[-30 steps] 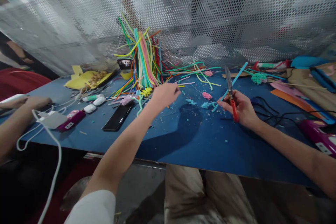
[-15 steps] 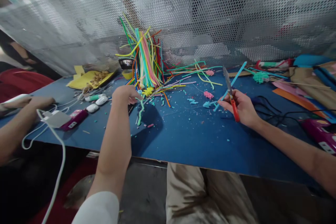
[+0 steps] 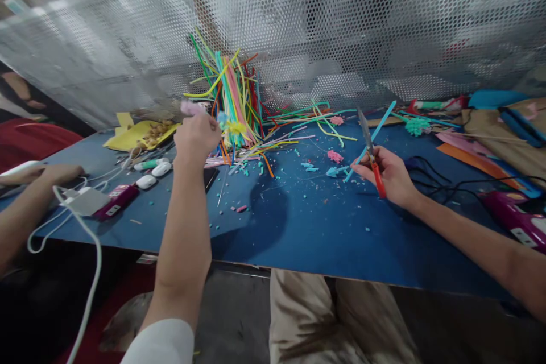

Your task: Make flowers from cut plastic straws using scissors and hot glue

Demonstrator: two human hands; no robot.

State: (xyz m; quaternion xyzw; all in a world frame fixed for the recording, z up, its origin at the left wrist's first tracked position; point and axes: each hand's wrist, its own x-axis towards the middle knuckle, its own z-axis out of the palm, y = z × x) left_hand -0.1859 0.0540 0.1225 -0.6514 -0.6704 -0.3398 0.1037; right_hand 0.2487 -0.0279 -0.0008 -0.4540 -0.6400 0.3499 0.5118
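My left hand (image 3: pixel 197 135) is raised at the left of the pipe cleaner bundle (image 3: pixel 234 96), its fingers closed round a fuzzy item with blurred purple, blue and yellow tufts (image 3: pixel 234 127). My right hand (image 3: pixel 390 173) grips red-handled scissors (image 3: pixel 377 177), blades pointing up, together with a blue pipe cleaner strip (image 3: pixel 383 121). Beside its fingertips lies a small blue fuzzy piece (image 3: pixel 335 171). A pink fuzzy piece (image 3: pixel 335 156) rests on the blue table (image 3: pixel 298 239) just behind that.
A yellow tray (image 3: pixel 136 135) holds small brown items at the left. Purple power strips (image 3: pixel 117 202) lie at both sides, with white cables on the left. Another person's hands (image 3: pixel 63 173) rest at far left. A perforated metal screen (image 3: pixel 341 23) stands behind.
My left hand has risen and turned, lifting the fuzzy item and its green strand off the table. Purple now shows above the hand. My right hand keeps its hold with little movement.
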